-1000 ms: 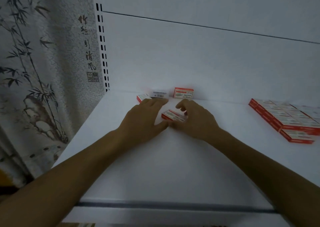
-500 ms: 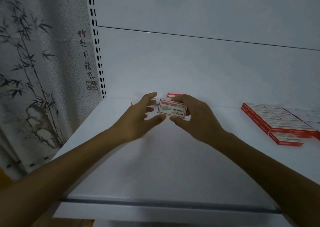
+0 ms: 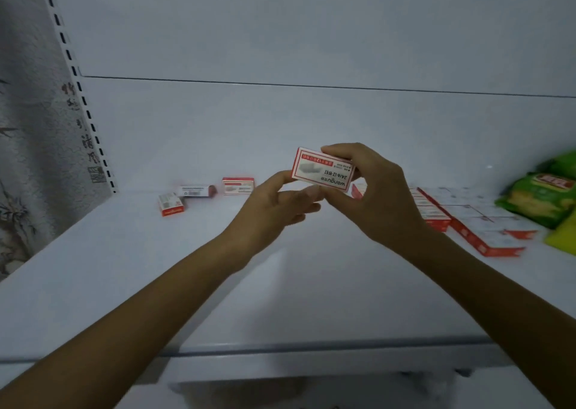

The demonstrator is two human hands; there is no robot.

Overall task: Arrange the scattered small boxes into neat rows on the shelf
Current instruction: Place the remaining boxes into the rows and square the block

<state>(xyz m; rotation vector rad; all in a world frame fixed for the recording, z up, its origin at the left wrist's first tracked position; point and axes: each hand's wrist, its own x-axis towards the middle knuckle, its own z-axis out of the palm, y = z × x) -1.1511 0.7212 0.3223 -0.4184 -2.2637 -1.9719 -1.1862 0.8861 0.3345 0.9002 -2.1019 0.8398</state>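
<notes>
A small red-and-white box [image 3: 322, 170] is held up above the white shelf [image 3: 131, 271], its printed face toward me and upside down. My right hand [image 3: 378, 196] grips its right end between thumb and fingers. My left hand [image 3: 277, 209] touches its lower left corner with thumb and fingertips. Three loose boxes lie at the back left: one [image 3: 170, 203] tilted, one [image 3: 196, 190] on its side, one [image 3: 238, 186] upright against the wall. Neat rows of the same boxes [image 3: 480, 231] lie flat at the right, partly hidden by my right hand.
Green snack packets [image 3: 539, 198] sit at the far right beyond the rows. A slotted shelf upright [image 3: 78, 87] and a bamboo-print wall hanging [image 3: 28, 146] stand at the left. The shelf's front edge [image 3: 280, 346] runs across below my forearms.
My right hand has lifted the box off the shelf and carried it up and to the right. My left hand followed and now touches it. The view has swung right, showing the green packets.
</notes>
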